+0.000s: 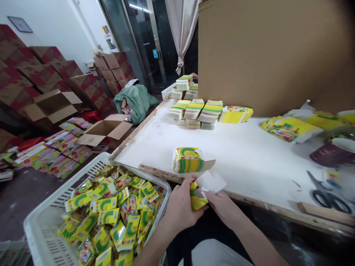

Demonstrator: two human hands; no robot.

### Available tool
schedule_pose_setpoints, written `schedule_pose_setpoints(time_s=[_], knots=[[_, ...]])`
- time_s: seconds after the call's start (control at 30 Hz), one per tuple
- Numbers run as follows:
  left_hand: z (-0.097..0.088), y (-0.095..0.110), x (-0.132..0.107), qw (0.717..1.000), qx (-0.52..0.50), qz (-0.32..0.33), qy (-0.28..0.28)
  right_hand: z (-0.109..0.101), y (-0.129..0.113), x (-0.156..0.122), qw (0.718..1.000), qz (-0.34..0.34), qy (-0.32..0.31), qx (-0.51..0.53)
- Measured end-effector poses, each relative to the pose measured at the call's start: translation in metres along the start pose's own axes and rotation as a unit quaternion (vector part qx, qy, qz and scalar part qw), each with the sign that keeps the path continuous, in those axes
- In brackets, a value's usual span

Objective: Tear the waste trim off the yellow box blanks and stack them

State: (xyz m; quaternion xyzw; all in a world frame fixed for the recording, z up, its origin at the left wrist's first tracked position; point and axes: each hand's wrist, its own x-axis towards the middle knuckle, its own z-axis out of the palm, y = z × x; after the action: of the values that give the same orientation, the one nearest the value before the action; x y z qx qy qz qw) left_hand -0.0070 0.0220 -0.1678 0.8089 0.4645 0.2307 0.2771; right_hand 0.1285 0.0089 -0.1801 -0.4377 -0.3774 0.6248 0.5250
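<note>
My left hand (pixel 180 205) is closed around a small yellow-and-green printed card packet (pixel 198 199) just off the table's front edge. My right hand (pixel 223 207) pinches a white card piece (pixel 211 181) beside it; whether this belongs to the packet is unclear. Just beyond my hands, a stack of yellow-and-green printed cards (pixel 188 160) stands on the white table (pixel 244 151). Left of my left hand, a white plastic basket (pixel 41 221) holds many small yellow-and-green packets (pixel 107 205).
More card stacks (pixel 203 111) stand at the table's back beneath a big cardboard sheet (pixel 266 55). Loose yellow cards (pixel 291 129), a dark red cup (pixel 330 153), scissors (pixel 328 199) and a wooden strip (pixel 324 213) lie right. Open cartons (pixel 107 129) occupy the left floor. Another person's hand (pixel 195 75) shows behind the stacks.
</note>
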Motion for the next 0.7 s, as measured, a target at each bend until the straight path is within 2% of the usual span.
schedule_pose_setpoints(time_s=[0.07, 0.17, 0.23, 0.3, 0.37, 0.47, 0.5, 0.57, 0.63, 0.7], knots=[[-0.001, 0.003, 0.000, 0.999, -0.026, 0.032, -0.012, 0.003, 0.000, 0.000, 0.998, 0.030, -0.020, 0.046], [0.000, 0.007, 0.002, 0.996, -0.066, 0.056, -0.018, 0.002, 0.001, 0.000, 0.998, 0.029, -0.024, 0.054], [0.001, 0.006, 0.003, 0.996, -0.080, 0.045, -0.014, 0.000, 0.002, 0.000, 0.999, 0.007, -0.017, 0.026], [0.004, 0.002, 0.004, 0.995, -0.091, 0.025, -0.020, -0.002, 0.004, -0.002, 0.997, -0.052, -0.028, -0.057], [0.009, -0.004, 0.005, 0.996, -0.085, 0.031, -0.027, -0.003, 0.005, -0.005, 0.971, -0.131, -0.069, -0.186], [0.017, -0.012, 0.006, 0.996, -0.051, 0.064, 0.041, -0.006, 0.006, -0.005, 0.912, -0.203, -0.123, -0.335], [0.018, -0.013, 0.007, 0.994, -0.044, 0.068, 0.072, -0.008, 0.007, -0.003, 0.902, -0.216, -0.116, -0.356], [0.015, -0.013, 0.007, 0.993, -0.037, 0.052, 0.104, -0.012, 0.007, 0.001, 0.900, -0.234, -0.056, -0.363], [0.006, -0.011, 0.008, 0.995, -0.025, 0.032, 0.095, -0.017, 0.008, 0.005, 0.902, -0.247, 0.006, -0.355], [-0.004, -0.010, 0.008, 0.996, -0.012, 0.021, 0.082, -0.023, 0.008, 0.007, 0.892, -0.257, 0.005, -0.371]])
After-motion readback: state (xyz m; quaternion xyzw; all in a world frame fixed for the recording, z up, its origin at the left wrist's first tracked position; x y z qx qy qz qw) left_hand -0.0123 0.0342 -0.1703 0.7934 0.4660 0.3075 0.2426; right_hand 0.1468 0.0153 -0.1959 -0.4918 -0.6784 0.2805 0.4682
